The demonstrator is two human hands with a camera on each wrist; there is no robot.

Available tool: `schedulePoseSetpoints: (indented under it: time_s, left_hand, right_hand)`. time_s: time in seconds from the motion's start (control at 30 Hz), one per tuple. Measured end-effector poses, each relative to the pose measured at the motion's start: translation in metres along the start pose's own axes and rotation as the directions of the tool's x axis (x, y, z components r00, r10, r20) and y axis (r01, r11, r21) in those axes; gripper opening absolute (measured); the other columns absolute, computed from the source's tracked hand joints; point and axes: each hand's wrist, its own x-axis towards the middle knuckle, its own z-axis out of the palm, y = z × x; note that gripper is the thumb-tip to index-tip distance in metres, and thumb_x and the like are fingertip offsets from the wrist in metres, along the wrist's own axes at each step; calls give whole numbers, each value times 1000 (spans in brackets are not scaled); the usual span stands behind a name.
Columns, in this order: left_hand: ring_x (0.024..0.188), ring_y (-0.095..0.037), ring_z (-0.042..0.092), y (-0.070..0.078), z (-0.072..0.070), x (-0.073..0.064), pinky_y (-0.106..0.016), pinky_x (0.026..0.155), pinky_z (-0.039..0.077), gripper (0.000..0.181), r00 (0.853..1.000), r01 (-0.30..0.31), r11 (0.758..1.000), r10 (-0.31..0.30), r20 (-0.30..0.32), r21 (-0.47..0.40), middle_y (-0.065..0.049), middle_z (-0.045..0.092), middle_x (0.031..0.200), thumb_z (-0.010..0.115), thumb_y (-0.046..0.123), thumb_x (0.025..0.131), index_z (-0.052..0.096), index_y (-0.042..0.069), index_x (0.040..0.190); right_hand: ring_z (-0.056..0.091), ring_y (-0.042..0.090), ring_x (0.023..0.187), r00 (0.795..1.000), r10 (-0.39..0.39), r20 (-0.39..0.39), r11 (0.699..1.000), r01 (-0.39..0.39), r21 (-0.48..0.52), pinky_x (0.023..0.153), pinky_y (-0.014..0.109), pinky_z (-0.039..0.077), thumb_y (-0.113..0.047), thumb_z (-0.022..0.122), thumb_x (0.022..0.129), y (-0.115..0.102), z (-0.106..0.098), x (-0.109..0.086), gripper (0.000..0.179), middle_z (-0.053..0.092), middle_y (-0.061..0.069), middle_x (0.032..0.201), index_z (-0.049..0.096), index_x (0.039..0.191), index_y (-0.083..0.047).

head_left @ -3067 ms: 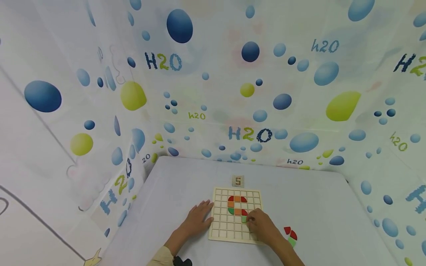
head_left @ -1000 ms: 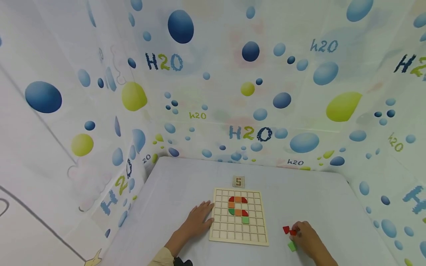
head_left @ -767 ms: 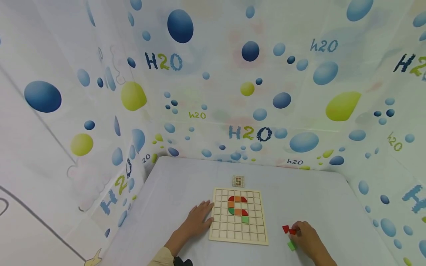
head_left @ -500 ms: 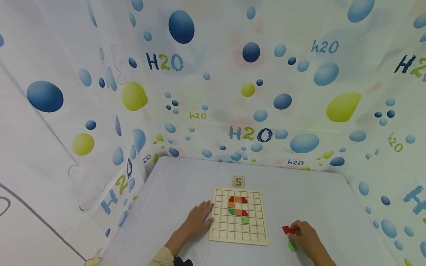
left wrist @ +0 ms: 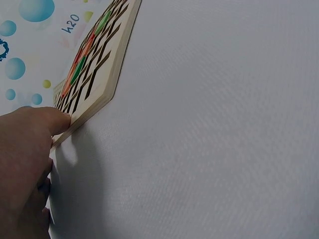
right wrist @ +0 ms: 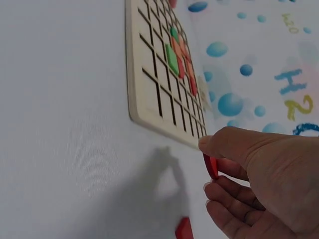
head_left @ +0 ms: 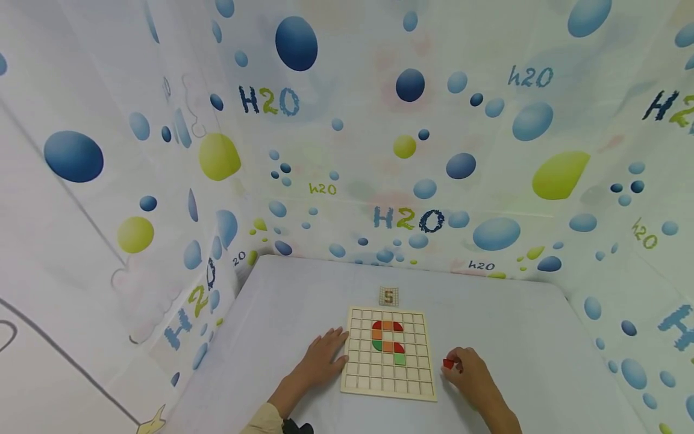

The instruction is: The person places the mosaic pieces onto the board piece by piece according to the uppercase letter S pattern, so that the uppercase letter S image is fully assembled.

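Note:
A square wooden grid board (head_left: 374,386) lies on the table, its recessed cells partly filled with red, orange and green tiles in a curved pattern. The lowest of these is a light green square tile (head_left: 399,359). My left hand (head_left: 323,355) rests on the table with fingers extended, touching the board's left edge; its thumb (left wrist: 52,119) meets the rim. Just off the board's right side, my right hand (head_left: 468,374) pinches a red tile (right wrist: 211,167) between thumb and fingers. Another red piece (right wrist: 184,229) lies on the table below that hand, hidden in the head view.
Behind the board lies a small patterned card (head_left: 388,296) with a figure like a 5 or S. White cloth (head_left: 303,295) covers the table. A curtain (head_left: 368,163) printed with bubbles and "H2O" hangs around the back and sides.
After leaving the board, my right hand went to the loose tiles at the right, took a red one and moved left toward the board with it. My left hand has stayed put.

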Motion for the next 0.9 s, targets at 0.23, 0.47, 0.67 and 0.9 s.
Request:
schedulePoseSetpoints:
  time_s: [0.23, 0.47, 0.67, 0.9]
  left_hand:
    - [153, -44, 38, -1, -1, 1, -69, 123, 29, 60, 1000, 11, 1000, -11, 13, -3, -20, 44, 164, 61, 29, 105, 46, 5, 158]
    - [153, -42, 39, 0, -1, 0, -67, 123, 30, 59, 1000, 7, 1000, -8, 10, 15, -18, 44, 164, 60, 30, 105, 47, 6, 158]
    - [152, -42, 39, 0, -1, 1, -67, 122, 30, 60, 1000, 7, 1000, -8, 11, 11, -18, 45, 164, 61, 31, 105, 47, 6, 158]
    - [150, -45, 41, 0, 0, 0, -69, 120, 32, 58, 1000, -13, 1000, 13, -11, 15, -21, 46, 162, 61, 29, 106, 48, 5, 156]
  right_hand:
    - [57, 15, 87, 998, -65, 19, 997, 64, 35, 74, 31, 53, -11, 85, 87, -38, 28, 0, 26, 60, 3, 97, 66, 105, -6]
    - [51, 12, 81, 985, -163, 63, 986, 160, 39, 68, 22, 47, -14, 86, 88, -54, 54, -1, 23, 54, -1, 93, 64, 94, -15]
    - [47, 10, 79, 970, -227, 87, 974, 227, 3, 66, 22, 44, -17, 87, 87, -59, 68, -3, 26, 51, -3, 90, 62, 92, -16]
    - [41, 8, 79, 953, -281, 116, 957, 288, -46, 65, 23, 40, -19, 85, 90, -60, 69, -6, 25, 46, -5, 89, 60, 93, -18]
